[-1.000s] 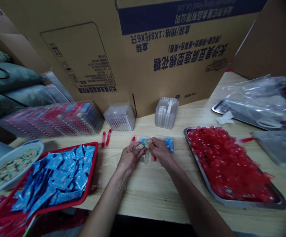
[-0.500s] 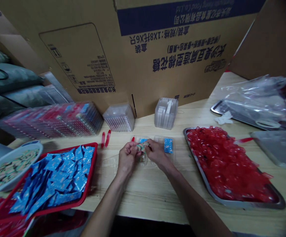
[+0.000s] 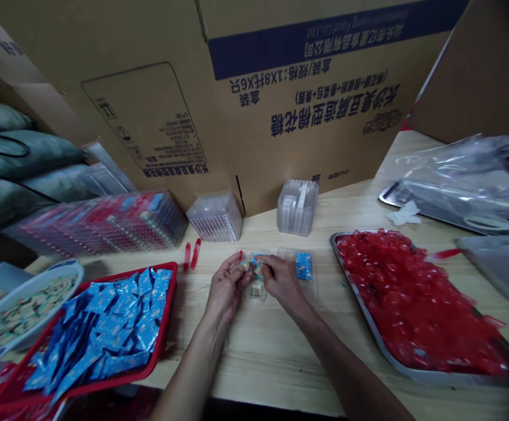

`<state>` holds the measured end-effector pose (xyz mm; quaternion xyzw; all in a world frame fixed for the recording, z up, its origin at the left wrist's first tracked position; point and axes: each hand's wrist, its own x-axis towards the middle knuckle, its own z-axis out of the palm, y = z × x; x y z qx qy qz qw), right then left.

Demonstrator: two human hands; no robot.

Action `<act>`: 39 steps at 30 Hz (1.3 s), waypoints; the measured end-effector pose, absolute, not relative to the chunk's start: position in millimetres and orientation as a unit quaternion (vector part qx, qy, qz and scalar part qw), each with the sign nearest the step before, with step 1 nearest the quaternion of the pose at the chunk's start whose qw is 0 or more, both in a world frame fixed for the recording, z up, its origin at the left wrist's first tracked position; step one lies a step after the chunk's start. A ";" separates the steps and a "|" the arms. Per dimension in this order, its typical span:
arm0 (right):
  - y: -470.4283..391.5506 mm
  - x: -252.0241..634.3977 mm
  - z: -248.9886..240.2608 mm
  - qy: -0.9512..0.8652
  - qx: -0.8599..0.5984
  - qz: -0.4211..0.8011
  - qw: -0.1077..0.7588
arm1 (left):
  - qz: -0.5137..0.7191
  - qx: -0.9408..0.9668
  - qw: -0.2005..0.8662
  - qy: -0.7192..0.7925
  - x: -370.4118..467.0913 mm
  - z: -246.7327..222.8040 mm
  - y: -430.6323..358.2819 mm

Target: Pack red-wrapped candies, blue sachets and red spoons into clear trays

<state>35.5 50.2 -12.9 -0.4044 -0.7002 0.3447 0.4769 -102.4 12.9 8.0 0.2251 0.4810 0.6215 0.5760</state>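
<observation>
My left hand (image 3: pixel 227 286) holds small green-and-tan pieces (image 3: pixel 246 266) between its curled fingers. Beside it, my right hand (image 3: pixel 279 279) pinches another such piece, just over a clear plastic tray (image 3: pixel 261 294). That tray has a blue packet in its upper part, partly covered by my right fingers, and a small piece in its lower part. Right of my right hand lies a second clear tray (image 3: pixel 314 289) with a blue packet (image 3: pixel 303 266) in it. Two red strips (image 3: pixel 195 254) lie on the table to the left.
A red basket of blue packets (image 3: pixel 173 304) and a bowl of small pieces (image 3: pixel 76 270) stand left. A metal tray (image 3: pixel 371 330) of red wrapped items is at right. Stacked clear trays (image 3: pixel 217 219) and a large cardboard box (image 3: pixel 237 140) stand behind.
My hands have moved slightly apart, and the fingers of my left hand have opened a little around the pieces. The whole view has shifted a little, with the table lower in it.
</observation>
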 end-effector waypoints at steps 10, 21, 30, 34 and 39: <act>41.0 40.1 -4.7 -0.746 -0.391 0.266 0.470 | 0.602 0.181 0.659 0.413 -110.4 19.9 12.3; 55.8 55.3 -5.1 -0.660 -0.394 0.370 0.522 | 0.578 0.194 0.734 0.299 -121.3 18.6 4.9; 62.9 61.4 -11.4 -0.663 -0.421 0.394 0.478 | 0.564 0.223 0.714 0.349 -120.2 27.3 -0.1; 74.6 76.1 -16.2 -0.630 -0.482 0.379 0.477 | 0.554 0.305 0.607 0.481 -132.0 36.4 0.3; 78.3 80.4 -16.4 -0.625 -0.515 0.364 0.460 | 0.429 0.486 0.492 0.582 -136.5 36.5 4.9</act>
